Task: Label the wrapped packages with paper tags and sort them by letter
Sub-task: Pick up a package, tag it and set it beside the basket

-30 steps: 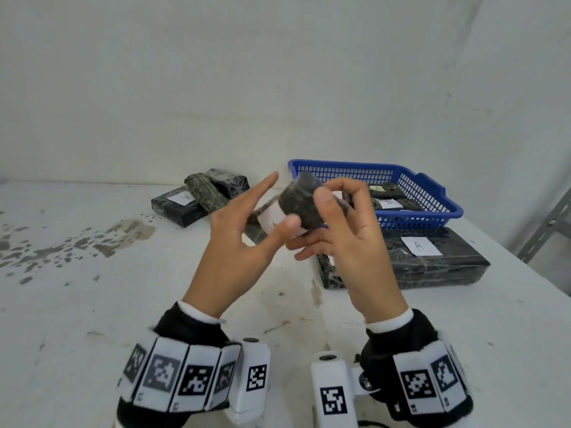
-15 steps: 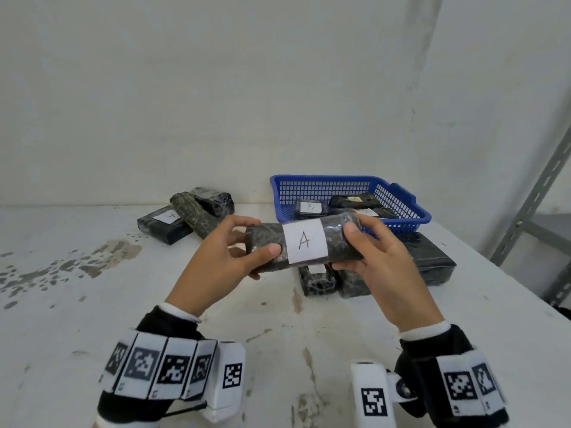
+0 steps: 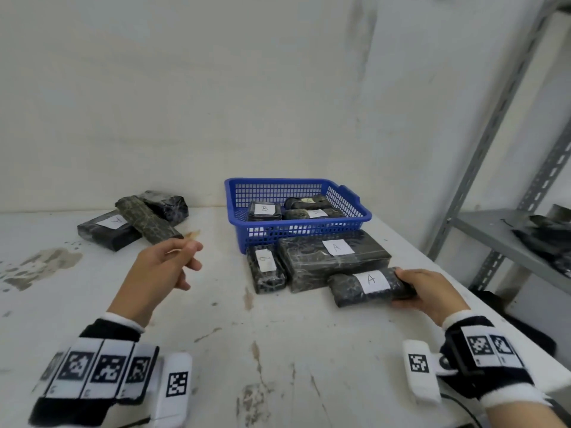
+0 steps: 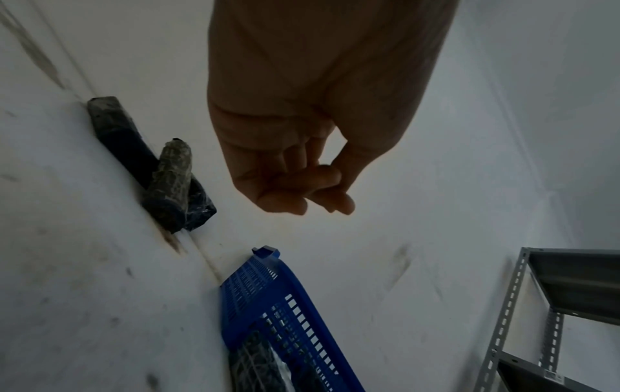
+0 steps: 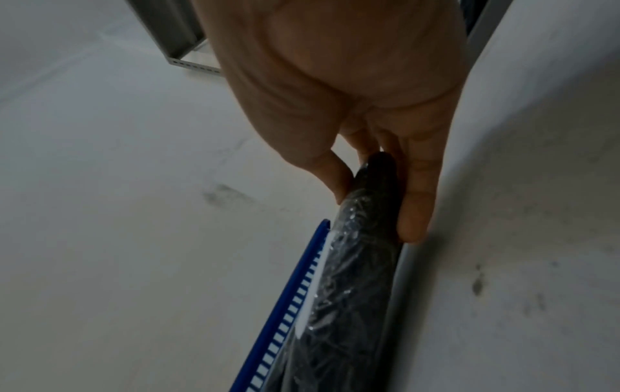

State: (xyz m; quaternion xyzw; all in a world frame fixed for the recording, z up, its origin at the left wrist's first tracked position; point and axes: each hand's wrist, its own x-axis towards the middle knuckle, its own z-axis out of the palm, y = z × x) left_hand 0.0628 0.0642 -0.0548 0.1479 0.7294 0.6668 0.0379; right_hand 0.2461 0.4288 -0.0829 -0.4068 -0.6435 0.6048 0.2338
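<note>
While the right hand (image 3: 432, 293) grips one end of a dark rolled package (image 3: 369, 285) tagged A, the roll lies on the white surface (image 3: 278, 350), just near of a larger flat package (image 3: 333, 257) also tagged A. A small package (image 3: 266, 268) lies left of that one. Behind them the blue basket (image 3: 296, 233) holds more tagged packages, one reading B. The left hand (image 3: 163, 267) hovers apart, fingers loosely curled, holding nothing. At the far left three packages (image 3: 136, 220) are piled by the wall. A grey metal shelf (image 3: 506, 236) stands to the right.
</note>
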